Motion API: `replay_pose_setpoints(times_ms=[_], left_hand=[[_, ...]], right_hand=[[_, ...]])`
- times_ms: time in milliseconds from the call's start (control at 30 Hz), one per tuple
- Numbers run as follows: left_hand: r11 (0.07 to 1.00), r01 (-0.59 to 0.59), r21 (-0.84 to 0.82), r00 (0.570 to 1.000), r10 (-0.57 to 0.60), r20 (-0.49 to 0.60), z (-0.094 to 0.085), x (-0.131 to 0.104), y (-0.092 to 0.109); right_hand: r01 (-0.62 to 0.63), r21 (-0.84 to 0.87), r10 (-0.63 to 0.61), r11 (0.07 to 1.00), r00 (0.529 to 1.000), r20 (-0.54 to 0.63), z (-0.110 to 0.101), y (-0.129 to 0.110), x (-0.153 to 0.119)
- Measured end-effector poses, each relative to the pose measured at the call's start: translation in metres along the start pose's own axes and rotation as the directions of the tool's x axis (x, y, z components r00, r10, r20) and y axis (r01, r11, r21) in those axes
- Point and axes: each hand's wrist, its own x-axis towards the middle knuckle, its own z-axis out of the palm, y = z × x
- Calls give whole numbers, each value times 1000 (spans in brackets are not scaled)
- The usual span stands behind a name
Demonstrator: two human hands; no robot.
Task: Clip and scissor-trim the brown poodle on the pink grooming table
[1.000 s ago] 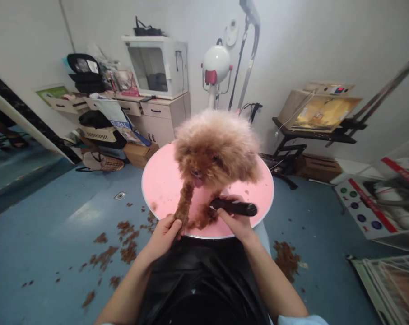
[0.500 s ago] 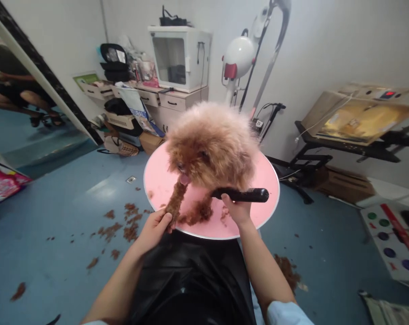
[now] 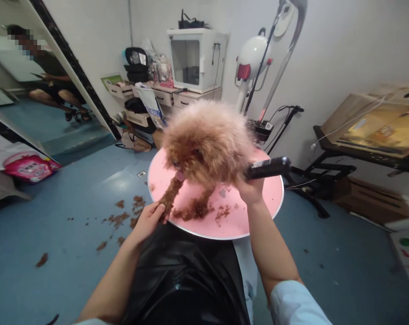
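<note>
A fluffy brown dog (image 3: pixel 207 140) is on the round pink grooming table (image 3: pixel 231 221), its tongue out and its head turned left. My left hand (image 3: pixel 152 219) is closed around the end of the dog's outstretched front leg (image 3: pixel 172 194). In my right hand (image 3: pixel 252 187) is a black hair clipper (image 3: pixel 268 168), held against the dog's side at the right; fur hides its cutting end. Loose brown fur (image 3: pixel 194 210) lies on the tabletop below the dog, around its other front leg.
Fur clumps (image 3: pixel 118 220) lie on the blue floor at left. A mirror (image 3: pixel 55 85) reflects a seated person. Behind the dog stand a white cabinet (image 3: pixel 197 58) on a desk and a white dryer (image 3: pixel 253 56) on a stand. A black-framed table (image 3: pixel 367 151) stands at right.
My right hand has raised the clipper from near the lower front leg to the dog's side, tilting it. My left hand still holds the leg. The camera view has swung left.
</note>
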Motion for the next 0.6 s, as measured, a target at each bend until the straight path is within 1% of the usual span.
replay_pose_setpoints(times_ms=[67,133,200,267,333,367,400,467,533,600], left_hand=[[1000,6,-5,1000,-6,-12,-1,1,-2],[1000,0,7,1000,0,-28,-2,2,-4],[1000,-3,31,998,4,-55,-2,2,-7],[999,0,51,997,3,-72,-2,1,-9],[998,6,57,997,-1,-81,-1,1,-9],[998,10,59,996,-5,-93,0,1,-9],[998,18,61,994,-11,-112,1,1,-8],[997,33,68,987,-22,-161,2,2,-8],[996,40,81,981,-24,-193,3,4,-8],[995,46,90,978,-27,-206,4,5,-9]], right_hand=[[5,-27,-4,1000,999,52,-1,11,-6],[-8,-60,13,998,996,88,-7,23,-17],[-9,-68,15,998,995,96,-15,28,-24],[19,15,-19,1000,1000,18,-20,23,-20],[87,116,-77,989,993,-91,-18,14,-10],[120,139,-103,983,987,-123,-16,11,-5],[140,137,-123,981,984,-125,-13,11,-1],[135,101,-128,986,989,-73,-7,17,2],[82,71,-81,994,997,-18,-5,30,-3],[25,46,-26,999,999,25,-7,42,-11]])
